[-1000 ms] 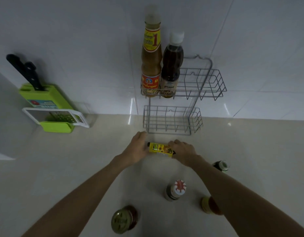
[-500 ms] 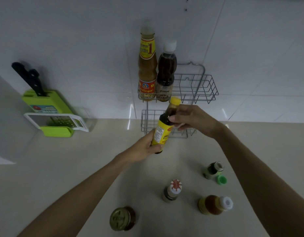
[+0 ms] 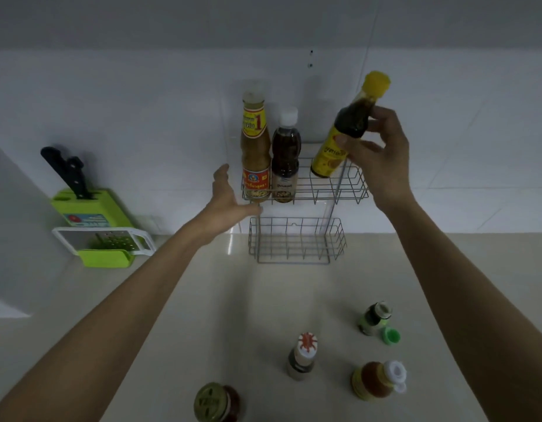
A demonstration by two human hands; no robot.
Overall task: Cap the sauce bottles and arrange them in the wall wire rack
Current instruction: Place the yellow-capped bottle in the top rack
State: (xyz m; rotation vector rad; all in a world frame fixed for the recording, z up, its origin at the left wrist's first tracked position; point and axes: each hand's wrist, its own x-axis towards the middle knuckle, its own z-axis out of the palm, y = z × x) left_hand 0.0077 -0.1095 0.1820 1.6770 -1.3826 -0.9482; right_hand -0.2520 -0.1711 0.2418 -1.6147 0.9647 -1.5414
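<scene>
White wall tiles back a pale countertop (image 3: 202, 315), and a two-tier wire rack (image 3: 349, 190) hangs on the wall above it. On the rack's upper shelf, at the left end, stand a tall bottle with a red and yellow label (image 3: 255, 153) and, just beside it, a dark bottle with a white cap (image 3: 285, 159). The person's right hand (image 3: 382, 156) pinches a yellow-capped dark sauce bottle (image 3: 346, 129) around its shoulder, tilted, its base over the right part of the upper shelf. The left hand (image 3: 227, 202) is spread and holds nothing, fingers by the rack's left edge. On the counter nearer the person stand an uncapped small bottle (image 3: 374, 318) with a loose green cap (image 3: 391, 335) beside it, a red-and-white-topped bottle (image 3: 303, 356), an orange bottle (image 3: 376, 380) and a jar (image 3: 216, 403). To the left sits a green knife block (image 3: 90, 208).
</scene>
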